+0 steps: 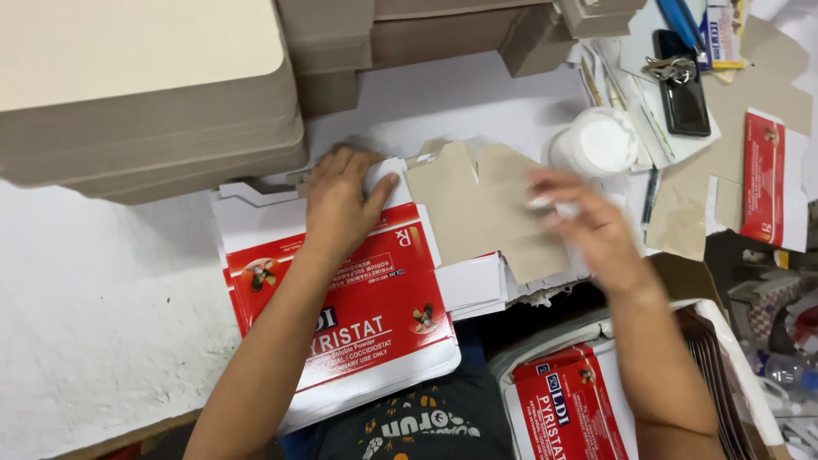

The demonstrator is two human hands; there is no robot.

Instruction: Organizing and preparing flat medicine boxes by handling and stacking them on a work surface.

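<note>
Left hand [341, 204] fingers spread flat on red carton blank [341, 298]; right hand [588, 226] (blurred) grip unclear.

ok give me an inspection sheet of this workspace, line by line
surface: white table, bare at left
job's things: stack of red and white flat cartons; one brown unprinted blank beside it; more red cartons in a box
clutter: white round tub, black phone with keys, pens, loose red carton
hands: left hand pressing flat on the carton stack; right hand blurred above the brown blank, grip unclear
cables: nothing seen
surroundings: tall stacks of grey-brown board at the back
</note>
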